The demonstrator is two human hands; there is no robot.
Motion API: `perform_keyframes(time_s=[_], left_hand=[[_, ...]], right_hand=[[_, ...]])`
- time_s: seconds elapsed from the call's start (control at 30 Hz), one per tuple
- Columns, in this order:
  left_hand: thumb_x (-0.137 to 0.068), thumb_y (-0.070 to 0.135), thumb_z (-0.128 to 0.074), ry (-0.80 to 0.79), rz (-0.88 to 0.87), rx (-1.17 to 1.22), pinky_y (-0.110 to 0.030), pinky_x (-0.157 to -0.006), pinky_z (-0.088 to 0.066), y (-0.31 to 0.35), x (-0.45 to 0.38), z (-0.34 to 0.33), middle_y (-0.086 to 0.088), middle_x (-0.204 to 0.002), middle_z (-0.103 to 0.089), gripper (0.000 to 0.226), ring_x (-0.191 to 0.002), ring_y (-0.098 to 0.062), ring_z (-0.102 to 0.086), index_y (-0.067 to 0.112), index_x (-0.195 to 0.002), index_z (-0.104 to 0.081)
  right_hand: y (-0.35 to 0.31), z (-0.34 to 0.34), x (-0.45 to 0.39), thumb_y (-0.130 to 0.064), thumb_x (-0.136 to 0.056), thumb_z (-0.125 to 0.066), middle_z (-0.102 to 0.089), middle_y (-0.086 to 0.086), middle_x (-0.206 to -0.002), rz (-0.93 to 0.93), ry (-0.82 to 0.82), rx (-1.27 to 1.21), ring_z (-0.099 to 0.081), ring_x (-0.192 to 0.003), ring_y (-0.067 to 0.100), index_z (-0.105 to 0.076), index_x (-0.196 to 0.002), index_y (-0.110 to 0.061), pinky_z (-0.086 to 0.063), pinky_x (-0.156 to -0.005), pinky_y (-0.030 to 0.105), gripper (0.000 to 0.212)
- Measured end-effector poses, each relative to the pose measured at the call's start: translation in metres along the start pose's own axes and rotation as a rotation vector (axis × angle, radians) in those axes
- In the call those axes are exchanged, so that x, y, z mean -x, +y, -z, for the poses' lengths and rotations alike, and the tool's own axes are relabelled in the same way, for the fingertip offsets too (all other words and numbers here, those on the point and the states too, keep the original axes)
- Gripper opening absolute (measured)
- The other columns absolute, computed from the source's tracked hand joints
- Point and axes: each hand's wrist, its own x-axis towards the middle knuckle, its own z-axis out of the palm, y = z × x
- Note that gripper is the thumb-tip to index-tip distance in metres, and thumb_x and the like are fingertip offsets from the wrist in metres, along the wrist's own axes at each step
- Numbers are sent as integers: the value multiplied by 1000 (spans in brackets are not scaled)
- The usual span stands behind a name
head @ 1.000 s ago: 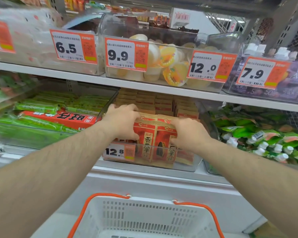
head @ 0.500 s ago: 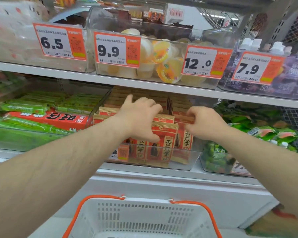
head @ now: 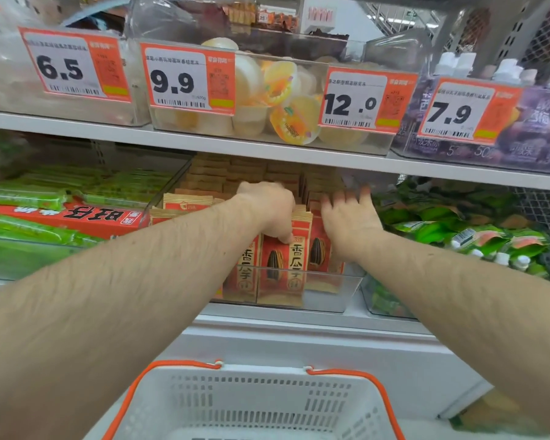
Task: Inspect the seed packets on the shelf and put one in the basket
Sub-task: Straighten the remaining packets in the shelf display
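Red and tan seed packets (head: 280, 268) with a sunflower seed picture stand in rows inside a clear bin (head: 327, 292) on the lower shelf. My left hand (head: 269, 211) curls over the tops of the front packets, thumb pressed on the front of one. My right hand (head: 350, 217) rests with fingers spread and straight on the packet rows to the right. A white basket (head: 251, 404) with orange handles sits below, at the bottom middle of the view.
Green and red snack bars (head: 61, 217) fill the bin to the left, green pouches (head: 458, 230) the one to the right. The upper shelf (head: 267, 150) carries bins of jelly cups (head: 286, 100) with price tags close above my hands.
Both hands have moved deeper and rightward along the packet rows. My right hand has gone from curled over the packets to spread flat. The view has shifted slightly.
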Motion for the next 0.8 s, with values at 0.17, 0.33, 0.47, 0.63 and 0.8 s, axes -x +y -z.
perform_keyframes(time_s=[0.17, 0.33, 0.47, 0.63, 0.8], left_hand=[[-80, 57, -73, 31, 36, 2, -50, -99, -41, 4, 2, -3, -3, -136, -53, 71, -126, -27, -50, 25, -140, -52], [-79, 56, -74, 52, 62, 6, -49, -98, -42, 5, 3, -4, -3, -133, -54, 70, -124, -26, -50, 25, -138, -53], [-80, 56, -73, 62, 62, -1, -50, -99, -43, 6, 5, -5, -5, -135, -53, 71, -125, -27, -50, 24, -140, -52], [-80, 56, -73, 62, 55, -4, -49, -96, -44, 5, 5, -6, -5, -131, -53, 69, -121, -26, -52, 24, -139, -53], [-80, 56, -72, 63, 54, 5, -49, -96, -43, 5, 4, -7, -5, -131, -52, 70, -120, -27, -52, 24, -140, -52]], right_hand=[[2, 0, -5, -28, -77, -77, -40, 16, -144, 66, 70, 44, -33, -139, 36, -29, -147, -13, -8, -119, 61, 87], [9, -5, -8, -46, -61, -88, -39, 14, -144, 131, 24, 47, -35, -138, 34, -17, -152, -15, -14, -118, 59, 120], [1, -5, -7, -71, -50, -81, -51, 6, -132, 161, 115, 61, -45, -124, 28, -36, -141, -17, -29, -109, 50, 115], [-6, 3, -9, -49, -65, -86, -55, 2, -111, 90, -37, -292, -61, -99, 24, -48, -126, -19, -50, -74, 37, 78], [0, 4, -25, -30, -75, -81, -65, -2, -86, 24, -161, -511, -59, -69, 12, -56, -83, -21, -47, -57, 26, 28]])
